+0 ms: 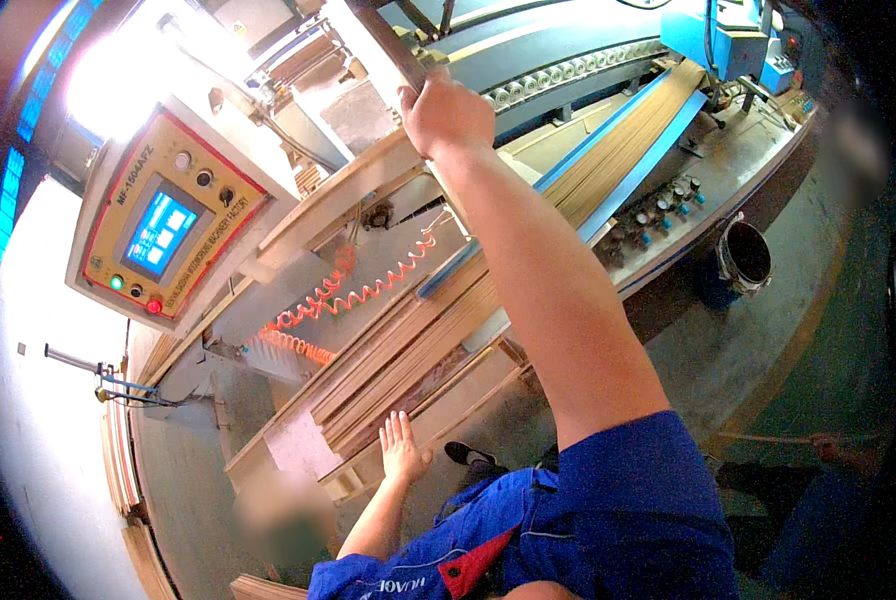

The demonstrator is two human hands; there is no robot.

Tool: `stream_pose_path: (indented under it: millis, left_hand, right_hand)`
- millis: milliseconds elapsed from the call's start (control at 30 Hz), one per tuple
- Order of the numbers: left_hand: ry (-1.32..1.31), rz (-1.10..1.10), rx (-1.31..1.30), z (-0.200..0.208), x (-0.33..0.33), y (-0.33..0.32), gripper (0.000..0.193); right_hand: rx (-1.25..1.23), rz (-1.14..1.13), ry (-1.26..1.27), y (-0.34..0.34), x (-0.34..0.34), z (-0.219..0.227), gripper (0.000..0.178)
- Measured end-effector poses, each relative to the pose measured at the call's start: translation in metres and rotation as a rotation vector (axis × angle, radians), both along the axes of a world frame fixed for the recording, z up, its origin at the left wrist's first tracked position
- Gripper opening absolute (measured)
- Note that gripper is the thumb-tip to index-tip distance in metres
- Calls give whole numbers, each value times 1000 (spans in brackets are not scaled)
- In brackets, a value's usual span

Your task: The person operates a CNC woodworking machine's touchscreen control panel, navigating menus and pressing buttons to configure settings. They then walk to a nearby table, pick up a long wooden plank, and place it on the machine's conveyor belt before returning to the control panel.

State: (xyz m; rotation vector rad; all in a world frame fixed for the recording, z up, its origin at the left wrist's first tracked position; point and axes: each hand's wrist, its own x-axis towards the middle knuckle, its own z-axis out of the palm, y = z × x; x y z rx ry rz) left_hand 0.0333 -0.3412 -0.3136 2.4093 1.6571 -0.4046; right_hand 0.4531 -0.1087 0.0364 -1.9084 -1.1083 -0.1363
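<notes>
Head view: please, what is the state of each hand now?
Left hand: open, beside the wooden strips, nothing visibly held.
Right hand: closed, apparently on the end of a brown bar.

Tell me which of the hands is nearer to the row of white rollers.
Right. The right hand is just left of the row of white rollers in the picture; the left hand is much farther off, lower down, beside the stacked wooden strips.

From your head, the left of two wide fisheye cameras looks down and forward, close over your right arm [568, 290], taking in your left hand [401, 452], your right hand [452, 118] and the machine [558, 78] beyond.
</notes>
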Motion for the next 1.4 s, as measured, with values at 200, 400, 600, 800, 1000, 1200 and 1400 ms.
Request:
stream_pose_path:
  millis: [200,400,600,800,1000,1200,1400]
  left_hand:
    - [-6,-11,21,0,-5,-2,112]
    - [-13,6,-41,1,-10,3,108]
    - [-340,-48,108,31,-32,34,88]
    - [-546,-85,787,138,-109,167,86]
    - [-572,-4,1271,361,-172,255,94]
    - [-974,136,1260,405,-179,314,111]
    - [-986,369,1308,406,-161,340,129]
  right_hand:
    - [-34,-17,-35,-5,-3,3,47]
    - [-81,0,-53,-6,-9,9,57]
    - [-73,-93,-132,8,1,-2,68]
    - [-108,-130,-193,6,-4,0,64]
    - [-133,-179,-191,4,-12,2,68]
    - [-100,-247,-199,8,-19,-1,68]
    - [-82,-311,-247,7,-15,-8,75]
